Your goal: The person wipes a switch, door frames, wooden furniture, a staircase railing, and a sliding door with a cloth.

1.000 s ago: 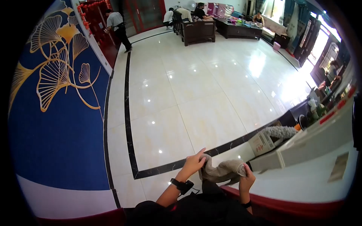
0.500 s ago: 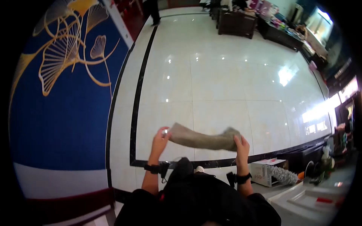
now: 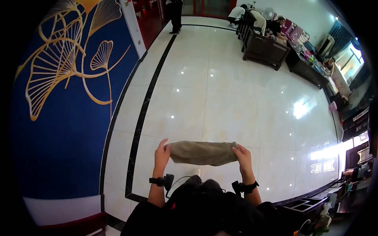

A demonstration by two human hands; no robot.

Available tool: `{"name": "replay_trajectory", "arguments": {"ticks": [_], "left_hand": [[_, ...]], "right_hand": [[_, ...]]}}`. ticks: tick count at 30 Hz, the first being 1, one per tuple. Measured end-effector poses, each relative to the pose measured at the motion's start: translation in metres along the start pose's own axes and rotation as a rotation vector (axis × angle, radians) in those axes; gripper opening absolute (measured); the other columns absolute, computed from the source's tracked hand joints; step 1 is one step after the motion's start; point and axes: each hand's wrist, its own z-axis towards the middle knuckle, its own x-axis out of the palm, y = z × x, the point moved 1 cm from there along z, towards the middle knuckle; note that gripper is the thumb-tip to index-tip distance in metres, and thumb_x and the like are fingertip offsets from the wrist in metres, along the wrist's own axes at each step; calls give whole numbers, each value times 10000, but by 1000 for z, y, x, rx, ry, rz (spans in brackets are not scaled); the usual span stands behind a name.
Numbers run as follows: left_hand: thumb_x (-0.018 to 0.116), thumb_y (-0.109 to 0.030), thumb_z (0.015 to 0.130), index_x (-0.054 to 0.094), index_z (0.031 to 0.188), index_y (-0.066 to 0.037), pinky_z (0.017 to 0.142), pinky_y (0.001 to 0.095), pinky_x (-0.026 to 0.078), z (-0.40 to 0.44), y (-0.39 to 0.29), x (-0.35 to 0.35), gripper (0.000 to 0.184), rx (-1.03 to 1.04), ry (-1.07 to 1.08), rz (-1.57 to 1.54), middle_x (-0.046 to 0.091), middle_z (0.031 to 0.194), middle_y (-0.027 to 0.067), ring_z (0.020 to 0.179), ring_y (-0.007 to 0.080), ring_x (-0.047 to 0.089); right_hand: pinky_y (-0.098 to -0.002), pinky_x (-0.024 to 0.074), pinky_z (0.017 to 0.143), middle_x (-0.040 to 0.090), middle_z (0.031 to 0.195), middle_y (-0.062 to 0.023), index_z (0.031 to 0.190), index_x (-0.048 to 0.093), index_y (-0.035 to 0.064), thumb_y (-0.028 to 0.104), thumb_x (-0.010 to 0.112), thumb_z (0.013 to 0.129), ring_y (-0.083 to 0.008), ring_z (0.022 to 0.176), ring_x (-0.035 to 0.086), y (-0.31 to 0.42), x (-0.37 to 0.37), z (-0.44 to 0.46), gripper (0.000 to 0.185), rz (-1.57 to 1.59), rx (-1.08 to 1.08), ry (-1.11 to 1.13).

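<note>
A grey-brown cloth [image 3: 202, 153] is stretched out level between my two hands, in front of my body and above the floor. My left hand [image 3: 161, 153] is closed on its left end, with a finger pointing upward. At the opposite end, my right hand [image 3: 243, 155] pinches the cloth near its upper corner, thumb in front. The cloth hangs loosely folded, with a slightly sagging lower edge. Each wrist wears a black strap with a small device.
Glossy pale floor tiles [image 3: 232, 106] with a dark border strip [image 3: 146, 102] spread ahead. A blue wall with gold leaf patterns [image 3: 67, 141] stands on the left. Dark wooden furniture [image 3: 265, 51] and several people are at the back right. One person [image 3: 175, 17] stands far ahead.
The cloth has gone from a curved, bunched strip to a straighter, wider shape between my hands. The view has shifted, showing more of the far room; a foot now shows below the cloth.
</note>
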Motion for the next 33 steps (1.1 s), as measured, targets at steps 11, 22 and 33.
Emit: {"name": "replay_trajectory", "arguments": {"ticks": [11, 22, 33], "left_hand": [[829, -493, 582, 348, 1361, 44, 863, 424, 465, 288, -85, 157, 1061, 245, 359, 799, 600, 977, 217, 1031, 383, 510], [801, -320, 692, 703, 987, -88, 813, 425, 436, 556, -201, 101, 387, 267, -79, 631, 528, 893, 142, 913, 325, 470], [591, -257, 862, 557, 1201, 27, 897, 360, 469, 924, -248, 168, 443, -197, 446, -1065, 576, 1224, 158, 1080, 266, 580]], "right_hand": [[-231, 493, 756, 684, 978, -86, 1171, 595, -70, 135, 667, 869, -80, 872, 591, 116, 40, 270, 372, -215, -249, -11], [-208, 487, 755, 681, 981, -58, 1184, 597, -60, 129, 669, 879, -81, 851, 611, 299, 116, 609, 366, -15, -376, 157], [-250, 416, 914, 634, 1108, -71, 1265, 503, -53, 177, 552, 943, -115, 1003, 569, 360, 209, 1011, 399, 197, -324, 218]]}}
